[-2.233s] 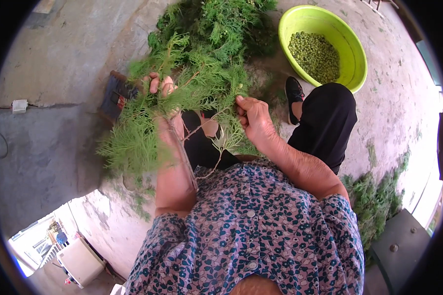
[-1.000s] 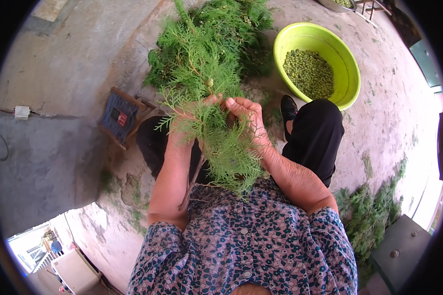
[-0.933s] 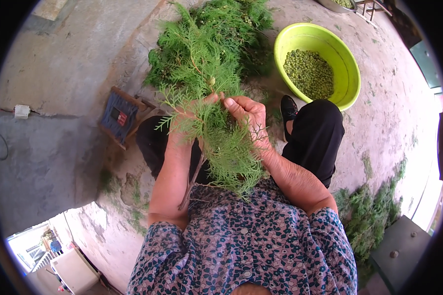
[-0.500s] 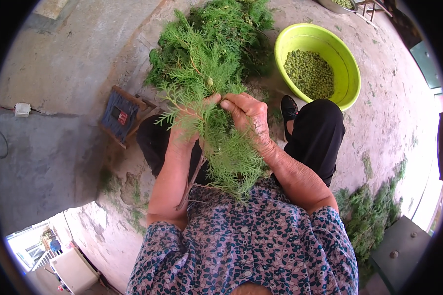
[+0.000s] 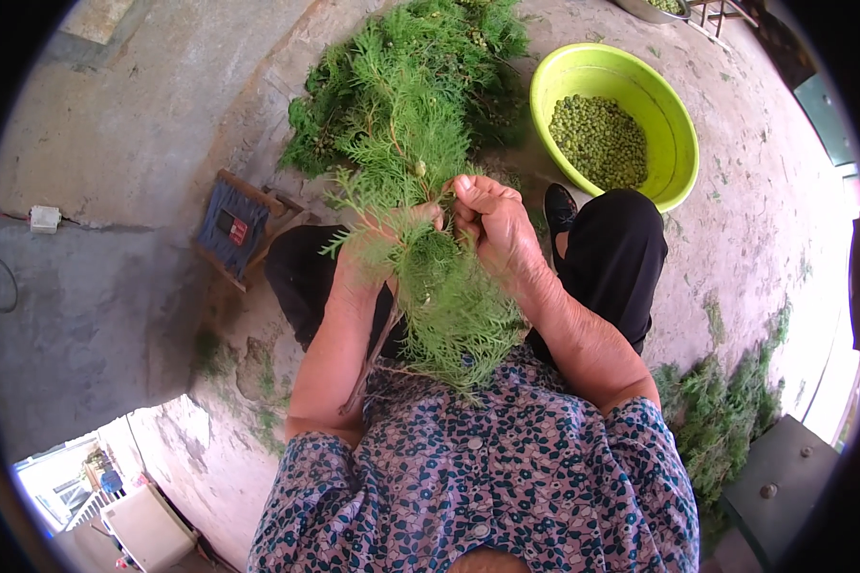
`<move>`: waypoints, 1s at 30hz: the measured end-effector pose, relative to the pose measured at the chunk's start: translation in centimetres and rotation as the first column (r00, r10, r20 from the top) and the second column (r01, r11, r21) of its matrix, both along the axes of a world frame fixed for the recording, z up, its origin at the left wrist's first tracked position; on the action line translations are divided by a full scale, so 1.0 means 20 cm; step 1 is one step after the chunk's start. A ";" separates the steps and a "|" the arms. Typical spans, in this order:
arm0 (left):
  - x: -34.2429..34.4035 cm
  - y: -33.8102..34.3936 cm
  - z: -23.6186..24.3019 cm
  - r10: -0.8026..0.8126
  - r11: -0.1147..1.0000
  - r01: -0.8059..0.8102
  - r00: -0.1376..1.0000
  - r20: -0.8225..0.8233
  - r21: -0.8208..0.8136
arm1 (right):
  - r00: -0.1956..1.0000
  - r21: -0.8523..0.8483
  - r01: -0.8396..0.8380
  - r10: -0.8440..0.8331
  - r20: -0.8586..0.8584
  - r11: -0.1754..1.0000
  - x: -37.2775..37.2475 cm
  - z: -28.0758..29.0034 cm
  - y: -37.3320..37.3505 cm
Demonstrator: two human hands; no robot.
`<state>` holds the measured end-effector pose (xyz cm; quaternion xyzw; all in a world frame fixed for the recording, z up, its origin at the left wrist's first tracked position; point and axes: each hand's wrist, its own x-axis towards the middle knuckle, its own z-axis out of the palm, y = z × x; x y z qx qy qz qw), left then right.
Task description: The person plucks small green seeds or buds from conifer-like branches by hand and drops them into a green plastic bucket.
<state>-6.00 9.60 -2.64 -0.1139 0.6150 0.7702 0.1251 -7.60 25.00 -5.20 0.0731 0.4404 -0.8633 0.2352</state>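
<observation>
My left hand [image 5: 368, 250], partly covered by foliage, is closed round a leafy evergreen branch [image 5: 454, 329] with flat, feathery sprays. Its bare woody stem runs down along my left forearm. Close against it, my right hand [image 5: 499, 227] is closed too, thumb pressed to curled fingers at the sprays; whatever it pinches is hidden. One small pale green cone [image 5: 419, 168] shows on a spray just above my hands. Beyond lies a heap of cut evergreen branches [image 5: 401, 72]. Right of it stands a yellow-green plastic basin [image 5: 680, 115] partly filled with small round green cones [image 5: 597, 143].
A low stool with a blue woven seat [image 5: 229, 227] stands left of my knees. More cut branches [image 5: 726, 420] lie at the right, beside a dark metal panel [image 5: 784, 487]. A metal bowl [image 5: 652, 11] sits at the far right. My black shoe [image 5: 560, 212] is near the basin.
My right hand has turned so its thumb points up, with the fingers curled tighter. My left hand has shifted slightly down, and the branch has moved a little with it.
</observation>
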 end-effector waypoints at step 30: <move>0.02 0.02 0.01 0.176 0.979 -0.189 0.972 0.156 0.078 | 0.950 -0.246 0.305 -0.312 0.011 0.920 -0.14 -0.03 0.10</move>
